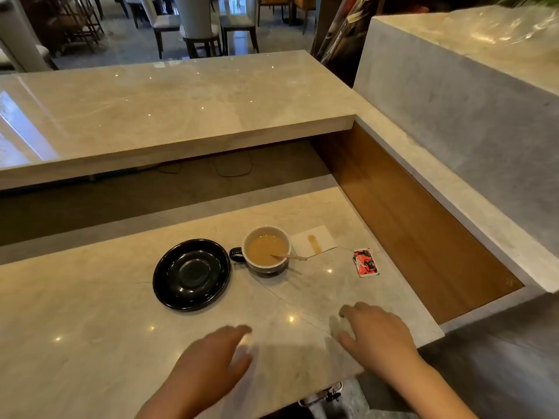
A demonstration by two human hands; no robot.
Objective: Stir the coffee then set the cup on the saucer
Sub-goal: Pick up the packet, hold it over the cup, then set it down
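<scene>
On marble counter [90, 313]: cup [266, 251] w/ stirrer [289, 257] beside saucer [191, 275]; left hand [211, 361], right hand [375, 331] spread, empty.

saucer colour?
Glossy black saucer, seen in the head view.

Pale polished marble everywhere here: the lower bench [90, 297] gleams with small bright dots of reflected ceiling lights, and a thin crack runs across its slab. Above and behind it sits a raised marble ledge [181, 98], glossy, catching window glare at its left end. Dark cables [233, 169] trail in the shadowed recess beneath. To the right, a brown wood panel [408, 213] lines the side, topped by a grey stone block [453, 95]. Beyond, dining chairs [163, 28] with pale seats stand around a white column [193, 13] on a shiny grey floor [127, 52].
</scene>
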